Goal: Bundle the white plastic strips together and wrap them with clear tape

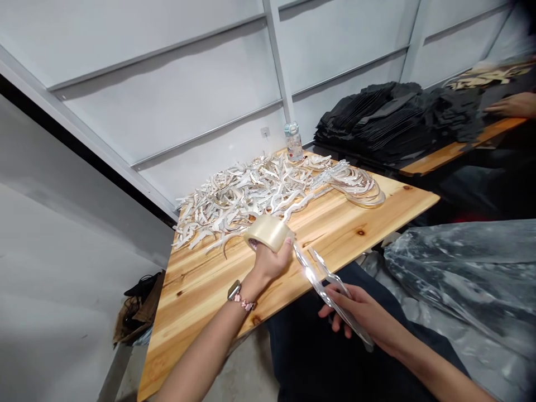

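My left hand grips a roll of clear packing tape just above the wooden table. A watch sits on that wrist. My right hand holds a stack of shiny silver curved pieces off the table's near edge, above my lap. The stack's far end points toward the tape roll, almost touching it. A big heap of similar silver pieces covers the far part of the table.
A water bottle stands at the table's far edge by the white panel wall. Black items are piled on a second table to the right, where another person's hand rests. A clear plastic bag lies at right. Bags sit on the floor at left.
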Demonstrator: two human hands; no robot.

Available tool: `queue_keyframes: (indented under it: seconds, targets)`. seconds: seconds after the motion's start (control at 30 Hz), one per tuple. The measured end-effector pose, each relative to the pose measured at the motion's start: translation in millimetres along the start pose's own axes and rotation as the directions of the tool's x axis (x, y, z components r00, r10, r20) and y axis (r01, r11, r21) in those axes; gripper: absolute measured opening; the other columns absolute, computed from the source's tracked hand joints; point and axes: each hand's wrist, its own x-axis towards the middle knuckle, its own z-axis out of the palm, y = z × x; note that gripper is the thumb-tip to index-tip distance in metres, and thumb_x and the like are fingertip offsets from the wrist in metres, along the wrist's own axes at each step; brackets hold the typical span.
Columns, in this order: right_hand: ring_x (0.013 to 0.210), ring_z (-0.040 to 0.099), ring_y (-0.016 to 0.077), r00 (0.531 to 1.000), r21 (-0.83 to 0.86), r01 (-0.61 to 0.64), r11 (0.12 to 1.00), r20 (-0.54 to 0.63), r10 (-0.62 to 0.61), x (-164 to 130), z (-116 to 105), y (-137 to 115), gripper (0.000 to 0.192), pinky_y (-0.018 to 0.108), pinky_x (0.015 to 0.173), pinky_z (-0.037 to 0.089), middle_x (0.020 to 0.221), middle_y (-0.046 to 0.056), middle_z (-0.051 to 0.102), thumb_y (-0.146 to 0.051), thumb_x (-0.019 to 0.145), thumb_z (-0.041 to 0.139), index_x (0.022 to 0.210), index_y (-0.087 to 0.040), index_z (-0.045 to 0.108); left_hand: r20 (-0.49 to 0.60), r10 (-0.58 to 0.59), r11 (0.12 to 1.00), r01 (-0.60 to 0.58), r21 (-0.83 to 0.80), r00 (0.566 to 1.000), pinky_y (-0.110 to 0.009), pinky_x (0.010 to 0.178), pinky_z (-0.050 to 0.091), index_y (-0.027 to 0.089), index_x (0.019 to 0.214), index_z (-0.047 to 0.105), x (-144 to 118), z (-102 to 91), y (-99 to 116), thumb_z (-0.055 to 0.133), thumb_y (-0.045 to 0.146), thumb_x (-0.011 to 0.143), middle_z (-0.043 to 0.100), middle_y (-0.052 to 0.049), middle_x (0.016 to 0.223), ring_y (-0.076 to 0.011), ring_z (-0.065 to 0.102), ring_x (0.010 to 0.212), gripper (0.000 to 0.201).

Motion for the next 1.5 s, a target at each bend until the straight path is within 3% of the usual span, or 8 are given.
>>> queue_keyframes:
  seconds: [0.2,0.33,0.6,0.7,0.83,0.93,1.13,1.5]
  targets:
    - [0.049,0.058,0.0078,0.999,0.017,-0.031,0.999,0.034,0.031,-4,-2,-3,0.04,0.016,0.039,0.041,0.081,0.003,0.072,-0.052,0.081,0.066,0.099,-0.018,0.055,0.148,0.001,1.0,-0.003,0.015,0.989,-0.043,0.103,0.041,0.015,0.099,0.07,-2,5.5,-6,0.047,0.048,0.09,0.072,-0.013,0.101,-0.0262,0.063,0.103,0.041]
    - [0.043,0.054,0.006,0.999,-0.021,0.044,0.999,0.011,-0.044,3,-2,1,0.04,0.015,0.035,0.031,0.077,0.002,0.071,-0.051,0.078,0.07,0.088,-0.018,0.051,0.139,-0.043,0.984,0.066,-0.166,0.989,-0.041,0.097,0.046,0.015,0.099,0.068,-2,5.0,-12,0.045,0.057,0.09,0.072,-0.014,0.102,-0.0259,0.065,0.099,0.049]
    - [0.053,0.06,0.0088,1.0,-0.082,-0.004,0.997,0.027,0.007,2,4,0,0.047,0.017,0.042,0.04,0.084,0.008,0.074,-0.059,0.077,0.066,0.086,-0.015,0.057,0.185,-0.053,0.89,0.13,-0.436,0.981,-0.044,0.088,0.051,0.013,0.103,0.061,-1,6.8,-7,0.055,0.061,0.083,0.071,-0.015,0.097,-0.0285,0.068,0.094,0.052]
    - [0.054,0.059,0.0082,0.999,-0.069,0.017,0.997,0.048,-0.014,1,3,0,0.046,0.015,0.041,0.037,0.085,0.008,0.073,-0.059,0.081,0.064,0.091,-0.014,0.06,0.161,-0.04,0.915,0.101,-0.391,0.986,-0.045,0.09,0.05,0.013,0.103,0.061,-2,6.7,-5,0.053,0.061,0.084,0.07,-0.015,0.098,-0.0284,0.067,0.095,0.052]
    - [0.055,0.06,0.0074,0.997,-0.045,0.004,0.999,0.077,0.0,2,1,-2,0.043,0.014,0.041,0.034,0.088,0.008,0.073,-0.055,0.083,0.064,0.096,-0.014,0.063,0.069,0.092,0.971,-0.074,-0.228,0.993,-0.044,0.1,0.044,0.014,0.105,0.063,-3,0.5,0,0.049,0.054,0.088,0.067,-0.015,0.109,-0.0273,0.062,0.105,0.046]
    - [0.055,0.061,0.008,0.994,-0.045,-0.021,0.999,0.102,0.026,1,2,-5,0.043,0.015,0.041,0.035,0.088,0.009,0.072,-0.054,0.081,0.066,0.097,-0.013,0.065,0.117,0.167,0.981,-0.154,-0.114,0.979,-0.041,0.1,0.044,0.014,0.111,0.063,-4,-2.8,4,0.049,0.047,0.089,0.067,-0.014,0.11,-0.0258,0.061,0.106,0.042]
    - [0.055,0.062,0.008,0.993,0.001,-0.017,1.0,0.119,0.017,1,3,-9,0.038,0.016,0.045,0.039,0.089,0.007,0.073,-0.05,0.08,0.07,0.09,-0.014,0.065,0.247,0.044,0.999,-0.05,0.018,0.968,-0.04,0.096,0.048,0.014,0.1,0.07,-8,3.8,3,0.049,0.046,0.088,0.072,-0.012,0.099,-0.0261,0.065,0.097,0.039]
    - [0.06,0.064,0.0104,0.988,0.131,-0.065,0.989,0.149,0.045,5,0,-5,0.034,0.015,0.045,0.04,0.087,0.009,0.074,-0.047,0.084,0.067,0.093,-0.014,0.065,0.22,-0.007,0.997,0.022,-0.068,0.976,-0.042,0.103,0.044,0.013,0.113,0.068,-8,6.7,6,0.046,0.045,0.091,0.069,-0.013,0.115,-0.0272,0.063,0.107,0.045]
